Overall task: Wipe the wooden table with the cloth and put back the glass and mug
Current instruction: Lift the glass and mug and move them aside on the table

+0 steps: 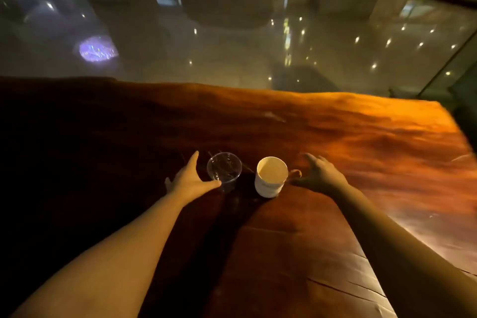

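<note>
Spread wide, my left hand (189, 181) curves around the left side of the glass (224, 171), thumb tip at its near wall and fingers reaching past its far side; I cannot tell whether the fingers touch it. My right hand (318, 175) is just as open, palm down, just right of the mug (271, 177), beside its small handle, gripping nothing. The glass is a clear, empty tumbler, its round rim showing. The mug is white, upright and pale inside. Both stand side by side, close but apart, on the wooden table (361, 142), a reddish slab with flowing grain. Beyond its far edge lies a glossy floor (245, 41).
</note>
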A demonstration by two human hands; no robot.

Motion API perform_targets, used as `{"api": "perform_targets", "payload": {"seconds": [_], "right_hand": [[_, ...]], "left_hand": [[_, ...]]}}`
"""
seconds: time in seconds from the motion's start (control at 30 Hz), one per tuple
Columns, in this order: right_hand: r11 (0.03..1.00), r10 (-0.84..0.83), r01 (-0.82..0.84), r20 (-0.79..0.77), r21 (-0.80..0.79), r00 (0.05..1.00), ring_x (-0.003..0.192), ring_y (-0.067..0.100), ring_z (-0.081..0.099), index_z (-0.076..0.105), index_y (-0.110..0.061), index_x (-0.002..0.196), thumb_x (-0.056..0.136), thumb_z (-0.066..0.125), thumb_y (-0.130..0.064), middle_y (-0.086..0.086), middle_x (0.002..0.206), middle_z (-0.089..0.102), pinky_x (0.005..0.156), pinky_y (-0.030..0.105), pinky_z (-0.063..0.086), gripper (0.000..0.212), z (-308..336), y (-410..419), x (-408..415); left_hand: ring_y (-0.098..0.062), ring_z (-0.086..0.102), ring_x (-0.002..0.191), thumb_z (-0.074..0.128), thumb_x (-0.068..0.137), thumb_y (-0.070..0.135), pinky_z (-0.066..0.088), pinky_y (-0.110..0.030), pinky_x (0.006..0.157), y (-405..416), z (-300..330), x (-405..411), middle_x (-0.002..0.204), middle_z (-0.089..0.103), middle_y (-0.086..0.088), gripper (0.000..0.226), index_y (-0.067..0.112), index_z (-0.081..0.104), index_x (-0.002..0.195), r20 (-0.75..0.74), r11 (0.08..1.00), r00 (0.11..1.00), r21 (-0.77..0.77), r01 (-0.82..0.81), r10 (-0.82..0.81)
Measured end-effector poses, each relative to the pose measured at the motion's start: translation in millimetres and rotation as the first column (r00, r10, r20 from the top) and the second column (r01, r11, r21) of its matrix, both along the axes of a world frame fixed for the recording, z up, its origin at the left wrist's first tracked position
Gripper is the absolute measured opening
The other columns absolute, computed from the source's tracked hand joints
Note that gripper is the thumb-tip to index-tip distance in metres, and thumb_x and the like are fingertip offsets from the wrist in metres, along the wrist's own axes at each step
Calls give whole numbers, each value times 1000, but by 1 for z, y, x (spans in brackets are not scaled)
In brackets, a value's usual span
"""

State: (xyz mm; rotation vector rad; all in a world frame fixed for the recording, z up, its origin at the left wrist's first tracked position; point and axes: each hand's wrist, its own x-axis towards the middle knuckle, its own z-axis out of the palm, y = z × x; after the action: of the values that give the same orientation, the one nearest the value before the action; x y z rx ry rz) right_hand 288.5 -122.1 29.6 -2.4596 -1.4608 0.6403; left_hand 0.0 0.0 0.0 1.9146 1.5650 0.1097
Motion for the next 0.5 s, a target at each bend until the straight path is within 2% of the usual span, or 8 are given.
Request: {"api": "perform_targets", "payload": {"seconds": [0.1, 0.17, 0.23, 0.3, 0.4, 0.5], "right_hand": [[999, 43, -44, -116, -4, 992, 123, 32, 45, 32, -15, 139, 69, 79, -38, 14, 139, 45, 97, 45, 43, 88, -33, 13, 12], [999, 53, -53, -212, 6, 976, 119, 28, 50, 38, -13, 137, 74, 77, -27, 11, 137, 50, 96, 41, 43, 75, -51, 16, 19], [998, 43, -27, -273, 63, 961, 110, 25, 56, 51, -11, 128, 79, 73, -23, 10, 125, 60, 91, 40, 46, 55, -62, 17, 23], [994, 31, 7, -331, 112, 943, 101, 22, 60, 60, -8, 118, 83, 68, -21, 11, 112, 67, 86, 38, 48, 38, -68, 16, 26], [987, 22, 47, -427, 151, 904, 94, 22, 65, 65, -5, 109, 87, 63, -17, 13, 103, 70, 78, 36, 51, 25, -74, 13, 27], [979, 8, 98, -509, 181, 861, 85, 18, 69, 68, -4, 102, 87, 62, -14, 13, 94, 72, 69, 26, 50, 18, -77, 10, 25]], "left_hand": [[-28, 28, 136, 74, 60, 57, 12, -60, 110, 7, -36, 13, 150, 29, 0, 112, 41, -2, 140, 92, 995, 994, -84, -55, 63], [-26, 28, 135, 78, 58, 50, 17, -58, 110, 8, -58, 18, 149, 31, 2, 114, 42, -2, 140, 223, 990, 969, -119, -78, 103], [-22, 31, 134, 82, 57, 42, 23, -47, 109, 9, -71, 24, 147, 34, 2, 114, 40, 3, 140, 352, 989, 927, -109, -100, 133], [-17, 32, 132, 84, 58, 32, 26, -34, 102, 12, -81, 31, 147, 35, -1, 112, 37, 9, 141, 447, 991, 885, -95, -99, 131], [-11, 34, 130, 84, 57, 27, 28, -30, 99, 13, -87, 42, 144, 38, 2, 106, 40, 15, 138, 504, 994, 856, -71, -85, 109], [-10, 36, 127, 84, 57, 26, 29, -30, 97, 13, -94, 51, 139, 42, 6, 98, 43, 23, 131, 551, 991, 823, -77, -112, 136]]}}
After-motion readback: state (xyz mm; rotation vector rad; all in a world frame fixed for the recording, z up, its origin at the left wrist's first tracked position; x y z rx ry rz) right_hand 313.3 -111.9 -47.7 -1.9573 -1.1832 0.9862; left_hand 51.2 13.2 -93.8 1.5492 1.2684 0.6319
